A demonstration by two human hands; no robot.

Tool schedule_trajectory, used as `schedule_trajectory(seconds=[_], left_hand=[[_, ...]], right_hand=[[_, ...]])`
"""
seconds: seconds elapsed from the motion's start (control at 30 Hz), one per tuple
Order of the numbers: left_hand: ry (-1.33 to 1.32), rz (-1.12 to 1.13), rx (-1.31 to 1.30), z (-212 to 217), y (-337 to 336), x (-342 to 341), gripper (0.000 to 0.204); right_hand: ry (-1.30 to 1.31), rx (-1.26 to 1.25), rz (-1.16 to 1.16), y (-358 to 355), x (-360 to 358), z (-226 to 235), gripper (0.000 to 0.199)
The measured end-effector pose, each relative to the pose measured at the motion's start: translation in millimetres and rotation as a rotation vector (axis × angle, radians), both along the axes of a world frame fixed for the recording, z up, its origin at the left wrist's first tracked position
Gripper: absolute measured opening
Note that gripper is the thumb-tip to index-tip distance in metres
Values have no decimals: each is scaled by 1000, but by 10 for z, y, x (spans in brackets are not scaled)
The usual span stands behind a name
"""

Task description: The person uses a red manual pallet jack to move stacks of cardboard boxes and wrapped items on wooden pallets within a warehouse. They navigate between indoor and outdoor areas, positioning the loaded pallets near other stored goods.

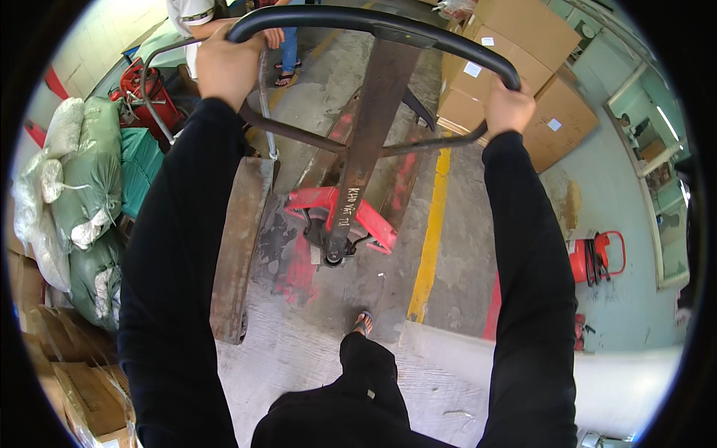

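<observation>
A red pallet jack point(340, 213) stands on the concrete floor in front of me, its worn forks running away from me. Its black loop handle point(373, 19) rises toward the camera. My left hand point(228, 63) grips the left end of the loop. My right hand point(508, 104) grips the right end. Both my arms are in black sleeves. My foot in a sandal point(362, 322) is just behind the jack's wheels.
Green and white sacks point(86, 187) pile up at left above brown cartons point(82, 388). Stacked cardboard boxes point(515, 75) stand at upper right. Another person point(198, 19) stands at the top left. A yellow floor line point(432, 231) and a red extinguisher point(594, 257) lie to the right.
</observation>
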State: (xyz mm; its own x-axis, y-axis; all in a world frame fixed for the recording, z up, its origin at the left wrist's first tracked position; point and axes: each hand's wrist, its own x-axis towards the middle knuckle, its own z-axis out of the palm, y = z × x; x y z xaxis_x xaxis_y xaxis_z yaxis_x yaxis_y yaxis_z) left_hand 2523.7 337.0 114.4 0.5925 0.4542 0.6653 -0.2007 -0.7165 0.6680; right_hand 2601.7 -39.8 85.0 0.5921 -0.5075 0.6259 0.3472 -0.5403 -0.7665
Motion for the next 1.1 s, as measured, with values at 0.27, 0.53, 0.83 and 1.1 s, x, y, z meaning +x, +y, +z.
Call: schedule_trajectory(seconds=[0.27, 0.53, 0.83, 1.1], left_hand=[[45, 136, -103, 78, 817, 1560, 30], [119, 203, 354, 140, 1484, 3491, 33], [583, 88, 751, 609, 2065, 5303, 31], [504, 99, 755, 297, 3048, 6932, 26]], right_hand=[[-26, -79, 115, 934, 2086, 8, 21], [-84, -142, -16, 1583, 3983, -65, 16], [-49, -15, 125, 2751, 5975, -279, 10], [-47, 20, 180, 3581, 7750, -357, 11]])
